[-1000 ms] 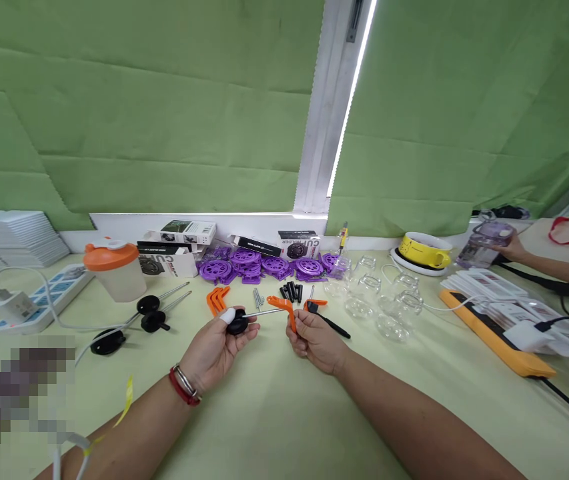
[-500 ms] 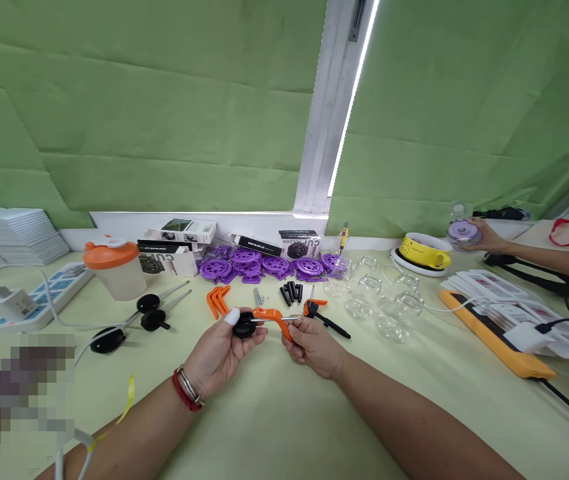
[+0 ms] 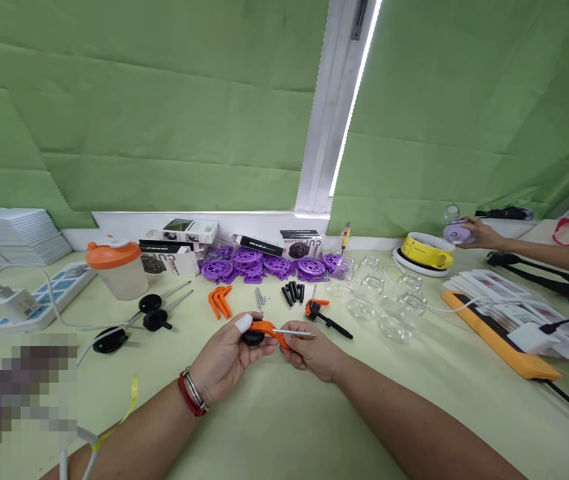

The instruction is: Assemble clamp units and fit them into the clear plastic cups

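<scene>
My left hand grips a round black plastic disc with a thin metal rod projecting from it toward the right. The fingers of this hand are closed around the disc, and the thumb wears a white cap. My right hand pinches an orange angled plastic bracket that sits on the rod, touching the disc; its fingers are closed on the bracket's lower end. Both hands hold the assembly just above the pale green tabletop, near its middle.

Behind the hands lie spare orange brackets, short black plastic pegs and purple plastic wheels. To the left lie further black discs with rods and a beaker with an orange lid. Clear glass jars stand to the right. At far right, another person's hand holds a small purple object.
</scene>
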Demonstrator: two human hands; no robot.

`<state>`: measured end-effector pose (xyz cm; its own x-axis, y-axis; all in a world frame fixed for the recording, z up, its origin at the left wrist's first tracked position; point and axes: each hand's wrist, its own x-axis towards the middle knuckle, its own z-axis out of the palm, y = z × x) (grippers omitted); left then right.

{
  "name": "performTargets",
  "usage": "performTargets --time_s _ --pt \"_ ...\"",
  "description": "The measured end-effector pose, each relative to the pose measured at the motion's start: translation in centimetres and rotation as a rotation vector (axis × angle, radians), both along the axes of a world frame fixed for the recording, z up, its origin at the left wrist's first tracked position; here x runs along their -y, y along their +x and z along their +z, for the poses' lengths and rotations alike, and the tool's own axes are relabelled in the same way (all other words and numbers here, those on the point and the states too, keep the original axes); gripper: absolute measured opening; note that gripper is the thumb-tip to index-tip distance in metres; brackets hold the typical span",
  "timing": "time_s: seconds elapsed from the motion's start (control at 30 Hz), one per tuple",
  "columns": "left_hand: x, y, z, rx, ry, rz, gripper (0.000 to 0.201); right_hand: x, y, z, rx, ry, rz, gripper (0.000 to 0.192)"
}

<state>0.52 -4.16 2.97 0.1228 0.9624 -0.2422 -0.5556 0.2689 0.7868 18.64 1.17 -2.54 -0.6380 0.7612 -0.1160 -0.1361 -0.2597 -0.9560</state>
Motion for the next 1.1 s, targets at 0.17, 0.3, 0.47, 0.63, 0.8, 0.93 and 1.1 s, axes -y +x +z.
performTargets --time_s 0.17,0.3,0.47,0.63,0.8,0.93,1.1 --pt "-0.1 -0.2 -0.2 -0.044 0.015 -0.023 0.017 0.1 -0.4 0.1 0.056 0.045 0.002 0.033" --pt "-0.9 -0.9 -0.4 -0.065 0.046 0.135 0.014 -0.8 -0.9 -0.1 0.218 0.175 -0.079 0.036" --pt "-2.6 -2.6 -1.2 -0.044 0.110 0.382 0.015 -3.2 -3.1 0.1 0.746 0.709 -0.315 0.017" --pt "-3.4 -3.5 -1.8 -0.041 0.153 0.492 0.016 -4.6 -6.7 0.7 1.137 0.722 -0.382 0.022" --pt "-3.5 -3.7 -1.6 -0.048 0.181 0.576 0.017 -5.1 -8.4 1.1 1.278 0.693 -0.392 0.019" --pt "-3.8 -3.8 -1.6 -0.038 0.177 0.610 0.016 -5.4 -8.3 1.1 1.295 0.655 -0.383 0.017" --pt "-4.0 -3.7 -1.6 -0.032 0.165 0.619 0.015 -5.3 -8.0 1.1 1.285 0.648 -0.388 0.014"
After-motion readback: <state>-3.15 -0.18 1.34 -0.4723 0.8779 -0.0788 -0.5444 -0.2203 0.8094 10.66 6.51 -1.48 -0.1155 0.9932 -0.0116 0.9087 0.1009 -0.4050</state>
